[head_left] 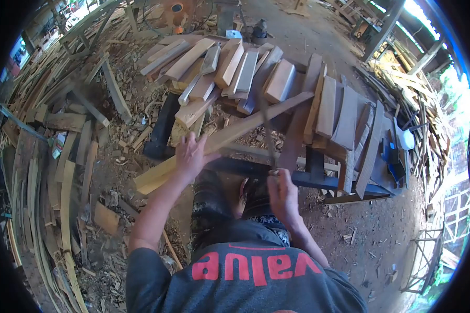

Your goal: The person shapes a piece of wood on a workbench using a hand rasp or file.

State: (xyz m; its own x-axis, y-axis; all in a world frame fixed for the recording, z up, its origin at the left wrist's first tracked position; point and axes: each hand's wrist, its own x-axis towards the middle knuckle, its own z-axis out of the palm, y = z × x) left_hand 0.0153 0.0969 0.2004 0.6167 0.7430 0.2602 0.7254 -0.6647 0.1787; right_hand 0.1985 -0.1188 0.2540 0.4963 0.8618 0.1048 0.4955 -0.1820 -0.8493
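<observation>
**woodnoob:** what's being held here, exactly?

**sawdust_77:** A long pale plank (230, 133) is being held down by the left hand (190, 155). The fingers are being folded over its upper edge, so it's being gripped, not just touched. It's being kept at a slant, with the near end down by the left knee and the far end up against the stack of cut wood blocks (256, 73).

**woodnoob:** and the other hand?

**sawdust_77:** A thin dark blade (265, 125) is being gripped by the right hand (283, 192), with the fingers being curled tight round the handle. The blade is being pointed up and away, crossing the plank just right of the left hand. Whether it's actually touching the wood can't be told tbh, it's too blurry.

**woodnoob:** where's it all sitting?

**sawdust_77:** The blocks are being carried by a dark blue worktop (329, 182) just ahead of the knees. Loose slats and offcuts (47, 172) are being left heaped on the dirt floor off to the left.
</observation>
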